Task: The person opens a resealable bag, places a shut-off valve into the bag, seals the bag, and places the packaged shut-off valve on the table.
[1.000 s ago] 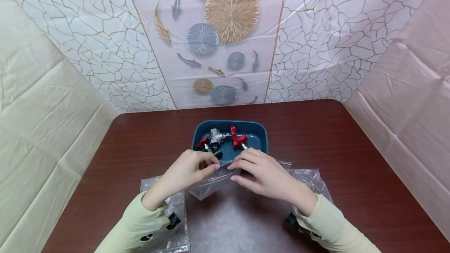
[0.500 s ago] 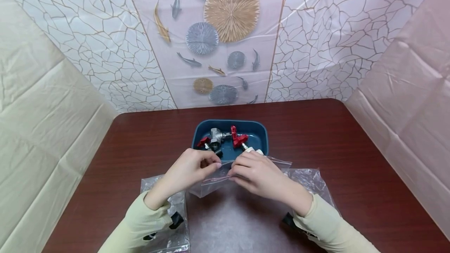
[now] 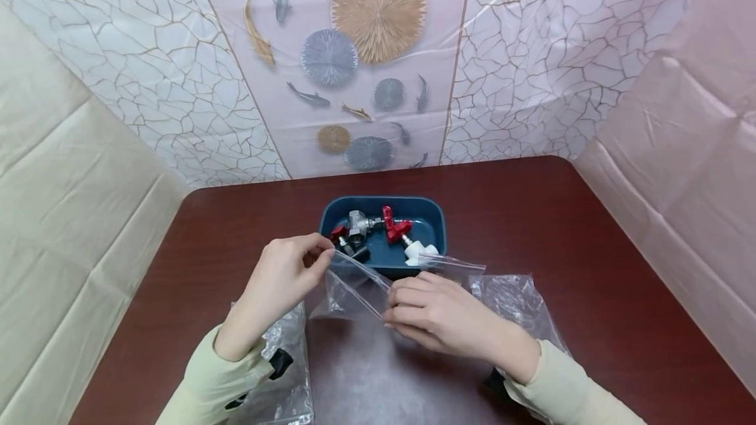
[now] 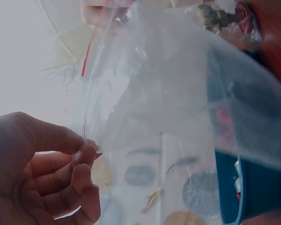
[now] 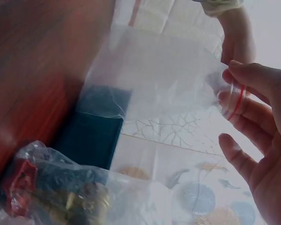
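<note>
A clear zip bag [image 3: 354, 290] with a red line at its mouth is held up between both hands, its mouth spread apart. The left hand [image 3: 295, 271] pinches one edge of the mouth between thumb and forefinger; in the left wrist view this hand [image 4: 51, 173] has its other fingers curled. The right hand [image 3: 443, 313] grips the other side of the mouth, and in the right wrist view its fingers [image 5: 253, 110] lie at the red-lined edge. The bag [image 5: 154, 75] looks empty. Behind it stands a blue tray [image 3: 434, 215] with valves, red handles [image 3: 398, 229] and white fittings [image 3: 416, 251].
Another clear bag [image 3: 283, 372] lies under the left forearm. To the right, a bag [image 3: 514, 300] lies beside the right hand; the right wrist view shows a bag holding a brass part [image 5: 68, 206] and a red part [image 5: 21, 185]. Fabric walls surround the table [image 3: 236, 228].
The left hand has moved left and up, pulling the bag's mouth wider. The right hand has shifted slightly down, and the white fittings in the tray are more exposed. The head view has shifted slightly.
</note>
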The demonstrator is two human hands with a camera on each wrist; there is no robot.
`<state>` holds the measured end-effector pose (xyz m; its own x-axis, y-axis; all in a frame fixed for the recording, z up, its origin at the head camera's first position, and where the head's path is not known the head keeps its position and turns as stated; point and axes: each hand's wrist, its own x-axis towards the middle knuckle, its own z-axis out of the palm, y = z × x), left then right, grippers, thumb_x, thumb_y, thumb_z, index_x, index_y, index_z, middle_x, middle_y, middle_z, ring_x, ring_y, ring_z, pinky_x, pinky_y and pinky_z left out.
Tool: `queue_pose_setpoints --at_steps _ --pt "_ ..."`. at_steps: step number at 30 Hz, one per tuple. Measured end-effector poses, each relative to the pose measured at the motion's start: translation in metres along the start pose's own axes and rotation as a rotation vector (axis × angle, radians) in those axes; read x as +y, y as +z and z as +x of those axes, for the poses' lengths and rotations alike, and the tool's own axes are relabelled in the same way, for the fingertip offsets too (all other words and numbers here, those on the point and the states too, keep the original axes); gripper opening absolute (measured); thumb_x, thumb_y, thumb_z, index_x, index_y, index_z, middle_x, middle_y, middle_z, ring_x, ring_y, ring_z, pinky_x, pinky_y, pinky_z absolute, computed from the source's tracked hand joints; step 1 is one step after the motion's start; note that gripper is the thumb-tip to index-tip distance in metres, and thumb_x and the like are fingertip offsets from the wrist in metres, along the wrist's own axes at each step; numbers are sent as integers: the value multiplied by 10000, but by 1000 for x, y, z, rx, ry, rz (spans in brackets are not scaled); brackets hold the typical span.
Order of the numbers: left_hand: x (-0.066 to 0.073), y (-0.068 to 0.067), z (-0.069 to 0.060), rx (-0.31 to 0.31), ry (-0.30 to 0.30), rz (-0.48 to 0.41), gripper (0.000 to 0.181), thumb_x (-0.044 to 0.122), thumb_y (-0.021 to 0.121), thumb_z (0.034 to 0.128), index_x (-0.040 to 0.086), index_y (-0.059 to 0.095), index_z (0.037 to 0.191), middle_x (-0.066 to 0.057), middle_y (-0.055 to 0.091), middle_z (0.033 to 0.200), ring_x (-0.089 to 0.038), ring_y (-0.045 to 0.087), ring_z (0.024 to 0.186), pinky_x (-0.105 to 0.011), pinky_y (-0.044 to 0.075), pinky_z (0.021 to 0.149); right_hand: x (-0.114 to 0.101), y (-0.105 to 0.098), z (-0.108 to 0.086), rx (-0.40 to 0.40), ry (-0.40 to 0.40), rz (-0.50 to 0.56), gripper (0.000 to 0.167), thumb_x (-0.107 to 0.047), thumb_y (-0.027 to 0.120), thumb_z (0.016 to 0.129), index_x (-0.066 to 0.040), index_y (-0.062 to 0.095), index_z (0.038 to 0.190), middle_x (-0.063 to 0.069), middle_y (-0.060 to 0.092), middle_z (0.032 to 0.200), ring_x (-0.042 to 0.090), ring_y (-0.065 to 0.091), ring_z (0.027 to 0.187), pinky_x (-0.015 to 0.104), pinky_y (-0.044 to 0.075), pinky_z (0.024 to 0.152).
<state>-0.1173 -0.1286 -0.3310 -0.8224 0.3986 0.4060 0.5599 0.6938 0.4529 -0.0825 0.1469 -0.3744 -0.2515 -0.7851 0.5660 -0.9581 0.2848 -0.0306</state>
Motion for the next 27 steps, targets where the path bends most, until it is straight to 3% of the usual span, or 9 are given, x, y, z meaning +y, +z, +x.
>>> queue_pose_setpoints --at_steps 4,11,16,23,27 --pt "3 -3 -1 11 -4 3 80 102 685 922 140 756 922 120 647 731 -14 529 595 -245 455 537 0 -2 1 2 11 -8 109 -203 690 958 -178 738 1053 -75 639 1024 122 593 1061 304 477 858" --pt "3 2 -5 -23 9 -21 60 82 696 924 109 750 925 106 628 731 -21 511 596 -245 464 571 0 1 -1 -47 13 -6 158 -186 743 906 -176 740 1064 -69 647 1028 126 587 1032 301 481 872" --pt "2 8 -8 -36 28 -29 60 78 703 926 119 745 914 91 644 764 -19 508 608 -244 464 584 -1 1 -1 -41 50 53 157 -220 698 956 -174 722 1104 -68 652 1062 112 589 1028 287 488 891" --pt "2 9 -11 -19 40 -31 51 83 717 917 126 740 905 91 635 759 -18 509 609 -241 465 587 19 -37 11 87 92 63 196 -261 632 1007 -133 745 1105 -22 671 1090 145 614 1026 307 493 925" --pt "2 11 -12 -20 43 -35 45 89 717 917 126 741 907 97 625 749 -14 502 603 -239 465 587 43 -60 15 56 195 42 136 -200 711 950 -130 757 1057 -26 670 1049 141 612 984 315 505 857"
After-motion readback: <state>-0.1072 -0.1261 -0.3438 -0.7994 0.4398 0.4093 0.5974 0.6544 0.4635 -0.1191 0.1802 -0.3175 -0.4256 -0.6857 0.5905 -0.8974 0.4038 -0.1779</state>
